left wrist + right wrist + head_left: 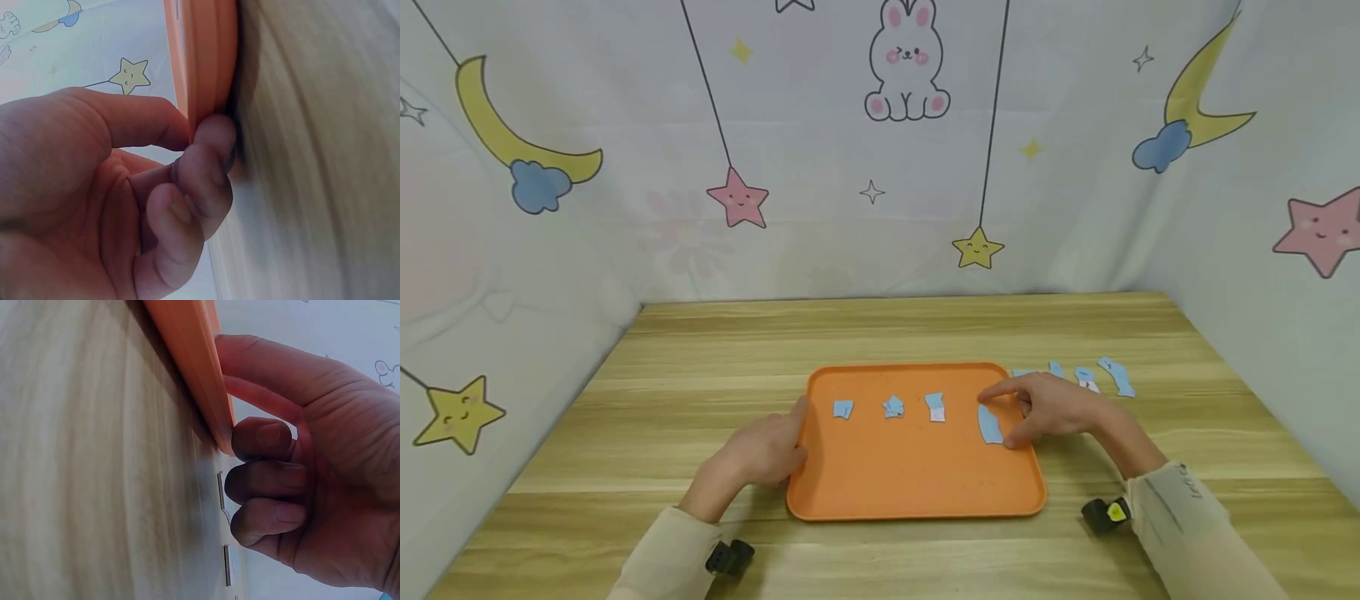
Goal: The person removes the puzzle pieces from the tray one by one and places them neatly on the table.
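Observation:
An orange tray (917,483) lies on the wooden table. My left hand (767,450) grips its left rim; in the left wrist view the thumb or forefinger is on the rim and curled fingertips are against the outer wall. At the tray's right side my right hand (1052,408) spans a curved light-blue puzzle piece (990,425) with forefinger and thumb at its two ends. The other right fingers (269,478) curl in beside the tray wall. Three more flat pieces lie in the tray: a small blue one (843,409), a jagged one (893,407) and a blue-and-white one (936,407).
Beyond my right hand, outside the tray, lie several more flat blue pieces, among them a long bent one (1118,377) and a part-white one (1086,379). The wooden table (700,350) meets printed cloth walls (820,250) at the back and sides.

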`<state>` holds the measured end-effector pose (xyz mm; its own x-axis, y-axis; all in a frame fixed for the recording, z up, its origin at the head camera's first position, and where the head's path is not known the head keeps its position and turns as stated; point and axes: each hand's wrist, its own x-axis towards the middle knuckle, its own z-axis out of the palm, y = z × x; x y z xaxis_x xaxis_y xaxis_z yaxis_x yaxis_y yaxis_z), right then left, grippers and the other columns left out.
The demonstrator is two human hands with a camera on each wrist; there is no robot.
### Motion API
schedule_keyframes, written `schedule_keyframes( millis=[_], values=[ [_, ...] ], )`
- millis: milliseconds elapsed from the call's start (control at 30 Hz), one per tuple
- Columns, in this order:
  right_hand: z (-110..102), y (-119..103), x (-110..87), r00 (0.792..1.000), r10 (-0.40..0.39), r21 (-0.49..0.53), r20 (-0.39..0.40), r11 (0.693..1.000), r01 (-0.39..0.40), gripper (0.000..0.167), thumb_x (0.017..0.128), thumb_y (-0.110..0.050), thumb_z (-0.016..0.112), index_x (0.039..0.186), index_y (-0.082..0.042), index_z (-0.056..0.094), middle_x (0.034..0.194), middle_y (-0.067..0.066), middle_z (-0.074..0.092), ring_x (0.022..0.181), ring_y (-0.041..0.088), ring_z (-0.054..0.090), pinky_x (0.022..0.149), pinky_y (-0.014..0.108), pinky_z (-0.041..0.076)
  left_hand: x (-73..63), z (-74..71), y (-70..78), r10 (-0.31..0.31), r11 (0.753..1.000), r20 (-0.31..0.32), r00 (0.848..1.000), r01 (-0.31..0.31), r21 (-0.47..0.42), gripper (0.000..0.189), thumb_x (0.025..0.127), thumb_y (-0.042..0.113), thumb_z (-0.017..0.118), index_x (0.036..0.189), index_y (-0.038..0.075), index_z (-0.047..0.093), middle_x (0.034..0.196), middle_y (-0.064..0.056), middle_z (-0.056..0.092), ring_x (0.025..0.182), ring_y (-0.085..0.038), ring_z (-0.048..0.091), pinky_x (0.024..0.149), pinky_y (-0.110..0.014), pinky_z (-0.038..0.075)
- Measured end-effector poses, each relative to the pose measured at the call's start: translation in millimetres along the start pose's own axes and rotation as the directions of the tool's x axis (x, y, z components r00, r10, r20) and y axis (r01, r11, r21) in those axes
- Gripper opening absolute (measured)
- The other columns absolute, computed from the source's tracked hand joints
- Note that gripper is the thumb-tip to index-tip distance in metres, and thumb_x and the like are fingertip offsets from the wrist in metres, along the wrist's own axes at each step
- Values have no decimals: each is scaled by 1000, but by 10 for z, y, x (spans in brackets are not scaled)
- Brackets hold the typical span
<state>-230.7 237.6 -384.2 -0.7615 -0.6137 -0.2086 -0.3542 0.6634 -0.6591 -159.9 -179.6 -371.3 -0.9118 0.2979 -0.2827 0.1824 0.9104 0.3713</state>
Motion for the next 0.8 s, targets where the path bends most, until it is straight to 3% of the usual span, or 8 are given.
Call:
schedule_keyframes(
  millis=[800],
  values=[
    [89,-82,0,998,17,-119,-52,993,-23,55,82,-33,89,134,-21,72,78,-2,52,68,12,42,66,27,37,-1,10,6,3,1000,-7,1000,-3,30,76,98,6,57,163,-11,22,74,-7,55,62,-19,53,58,-32,41]
  ],
)
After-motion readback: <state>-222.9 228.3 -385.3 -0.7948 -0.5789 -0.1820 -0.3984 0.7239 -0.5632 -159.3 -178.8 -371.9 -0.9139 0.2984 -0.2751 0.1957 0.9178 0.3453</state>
